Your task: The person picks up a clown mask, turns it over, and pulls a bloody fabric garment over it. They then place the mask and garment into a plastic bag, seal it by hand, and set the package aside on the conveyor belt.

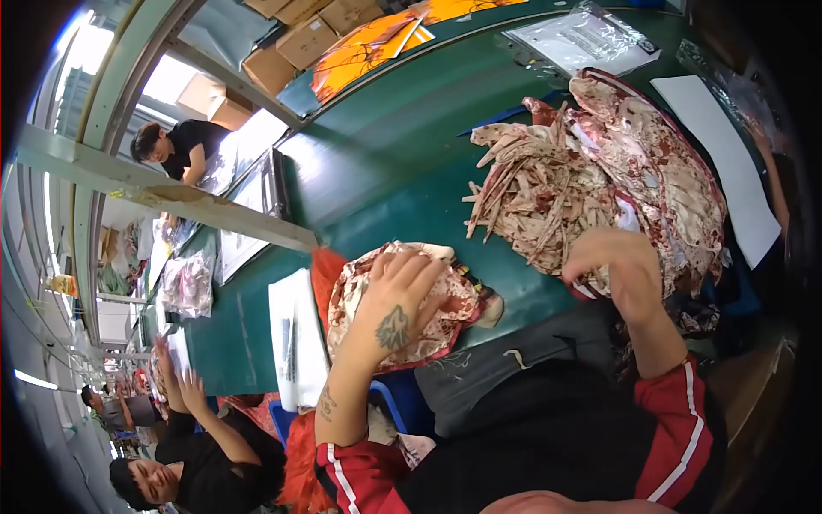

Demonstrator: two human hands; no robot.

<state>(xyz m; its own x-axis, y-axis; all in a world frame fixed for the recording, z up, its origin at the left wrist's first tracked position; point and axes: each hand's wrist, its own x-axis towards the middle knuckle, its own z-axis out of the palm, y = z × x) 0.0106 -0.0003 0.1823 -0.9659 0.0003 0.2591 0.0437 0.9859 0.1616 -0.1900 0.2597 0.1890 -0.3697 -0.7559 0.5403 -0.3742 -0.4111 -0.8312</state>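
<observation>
My left hand (402, 295) lies spread on a bundle of cream and red patterned fabric (349, 295) near the table's front edge. A tattoo shows on the back of this hand. To the right, my right hand (615, 261) is raised with bent fingers beside a large heap of similar patterned fabric (668, 171). Many narrow strips (522, 184) of the same cloth spread from the heap's left side. Its fingers are curled and partly hidden, so I cannot see whether they hold anything.
The green table (368, 163) carries clear plastic packages (591, 43) at the back and a white board (723, 171) at the right. White sheets (295, 338) lie left. A co-worker (214, 454) sits at the lower left; another person (184, 150) leans over beyond the metal frame.
</observation>
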